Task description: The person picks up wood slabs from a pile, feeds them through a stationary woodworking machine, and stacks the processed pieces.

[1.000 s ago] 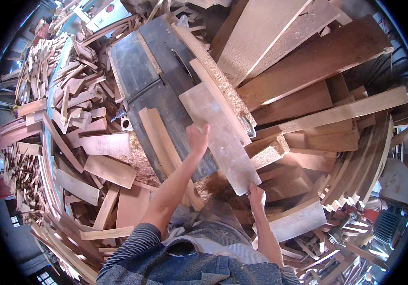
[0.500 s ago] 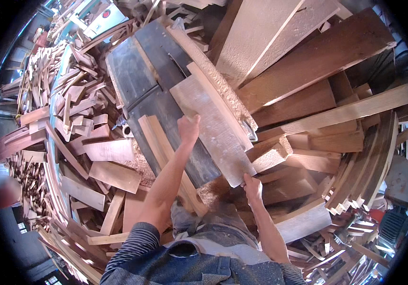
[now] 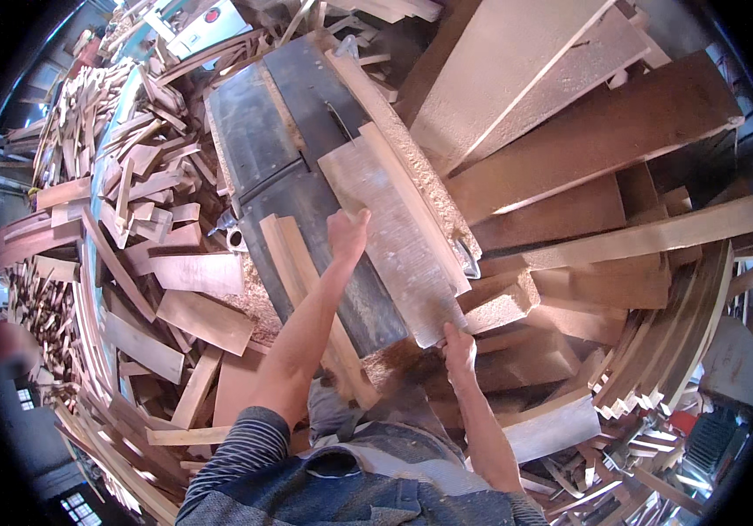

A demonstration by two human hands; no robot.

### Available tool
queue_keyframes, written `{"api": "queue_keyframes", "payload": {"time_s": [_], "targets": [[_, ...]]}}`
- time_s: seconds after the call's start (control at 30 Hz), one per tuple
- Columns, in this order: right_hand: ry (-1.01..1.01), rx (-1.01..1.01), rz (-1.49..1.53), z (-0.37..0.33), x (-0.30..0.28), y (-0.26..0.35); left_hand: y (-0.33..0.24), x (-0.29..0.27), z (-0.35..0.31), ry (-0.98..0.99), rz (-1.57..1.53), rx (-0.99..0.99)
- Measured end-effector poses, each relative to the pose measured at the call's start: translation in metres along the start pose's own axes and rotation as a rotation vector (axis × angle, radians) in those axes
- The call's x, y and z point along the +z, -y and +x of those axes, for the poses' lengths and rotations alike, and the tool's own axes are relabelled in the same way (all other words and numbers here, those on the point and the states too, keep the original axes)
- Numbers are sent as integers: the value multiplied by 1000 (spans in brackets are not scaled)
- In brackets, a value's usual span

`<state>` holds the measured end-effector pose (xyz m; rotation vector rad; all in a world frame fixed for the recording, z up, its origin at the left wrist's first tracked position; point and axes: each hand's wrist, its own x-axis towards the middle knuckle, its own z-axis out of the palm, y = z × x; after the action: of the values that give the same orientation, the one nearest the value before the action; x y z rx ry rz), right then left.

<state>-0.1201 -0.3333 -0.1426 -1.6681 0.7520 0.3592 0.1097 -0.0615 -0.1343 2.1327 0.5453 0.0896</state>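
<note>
A long flat wooden board [image 3: 394, 245] lies on the dark metal table of a saw [image 3: 262, 105], its far end close to the slot with the thin blade [image 3: 339, 121]. My left hand [image 3: 348, 235] is closed at the board's left edge, thumb toward its top. At the near right corner my right hand [image 3: 458, 349] grips the board's end, which overhangs the table. A straight wooden strip [image 3: 412, 206] runs along the board's right side. Left of the board, a narrow wooden beam [image 3: 293, 263] lies on the table, partly hidden under my left forearm.
Sawdust [image 3: 416, 158] lines the table's right side. Large planks [image 3: 587, 140] fan out at the right, with stacked long boards [image 3: 674, 342] beyond. Offcuts [image 3: 144, 188] pile up at the left. A white machine part with a red button [image 3: 210, 17] stands at the far left.
The board has slid slightly forward along the strip toward the blade, with both hands keeping hold of it. The whole view has shifted a little.
</note>
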Motion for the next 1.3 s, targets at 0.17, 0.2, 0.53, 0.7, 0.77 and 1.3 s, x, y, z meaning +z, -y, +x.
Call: {"api": "queue_keyframes", "payload": {"time_s": [0.17, 0.2, 0.53, 0.7, 0.77, 1.3], "targets": [[15, 103, -13, 7, 8, 10, 13, 2, 18, -9, 7, 2], [17, 117, -20, 8, 9, 13, 15, 2, 21, -11, 16, -3], [15, 43, 48, 22, 24, 20, 11, 1, 42, -30, 114, 7], [48, 109, 12, 25, 31, 33, 29, -1, 62, -21, 73, 41], [30, 107, 17, 24, 33, 43, 12, -2, 61, -6, 105, 13], [3, 66, -32, 52, 65, 63, -20, -36, 6, -13, 272, 400]]}}
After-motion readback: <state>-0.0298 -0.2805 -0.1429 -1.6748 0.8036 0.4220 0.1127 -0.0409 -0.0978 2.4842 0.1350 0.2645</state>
